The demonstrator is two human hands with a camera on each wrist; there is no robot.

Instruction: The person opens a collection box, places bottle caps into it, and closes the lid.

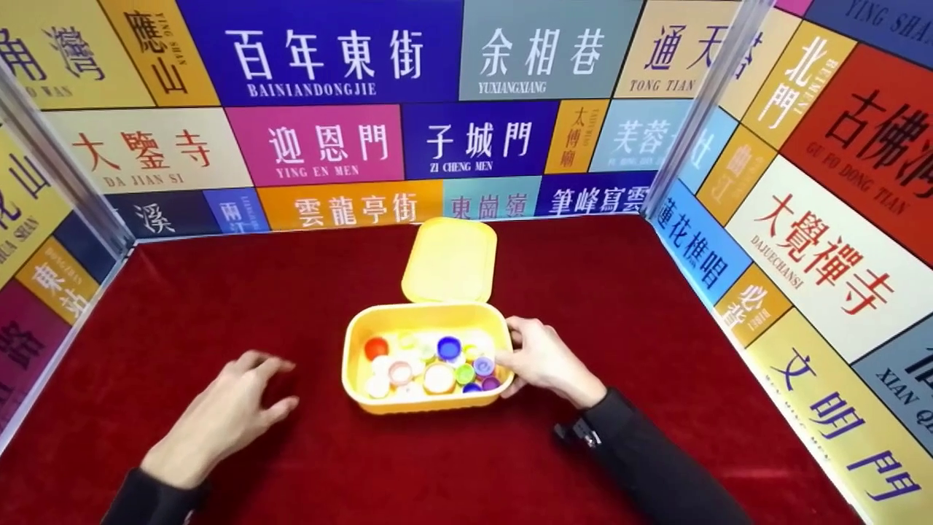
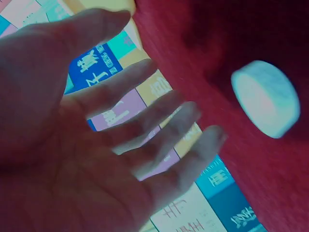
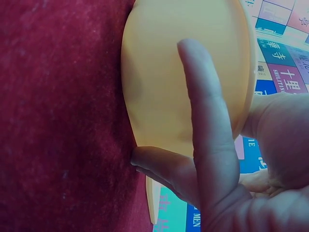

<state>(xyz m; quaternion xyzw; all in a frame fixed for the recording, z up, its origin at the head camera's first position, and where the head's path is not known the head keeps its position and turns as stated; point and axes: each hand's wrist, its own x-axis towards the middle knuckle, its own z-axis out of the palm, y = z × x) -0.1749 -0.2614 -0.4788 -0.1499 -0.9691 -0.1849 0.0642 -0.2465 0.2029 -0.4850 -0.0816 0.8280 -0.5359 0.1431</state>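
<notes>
A yellow plastic box [image 1: 423, 407] sits on the red cloth, holding several small round pieces like bottle caps: a red one [image 1: 376, 348], a blue one [image 1: 449, 348], plus green, purple and white ones. Gripping the box's right end is my right hand [image 1: 543, 357], with one digit over the rim. In the right wrist view, a finger [image 3: 207, 111] lies along the outer wall. My left hand [image 1: 229, 408] hovers left of the box, fingers loosely bent, holding nothing. A white round cap-like piece [image 2: 265, 99] lies on the cloth in the left wrist view; the head view does not show it.
Behind the box lies a yellow lid [image 1: 450, 262], against its back edge. Red cloth [image 1: 291, 474] covers the table. Printed panels [image 1: 321, 146] with coloured signs stand at the back and both sides.
</notes>
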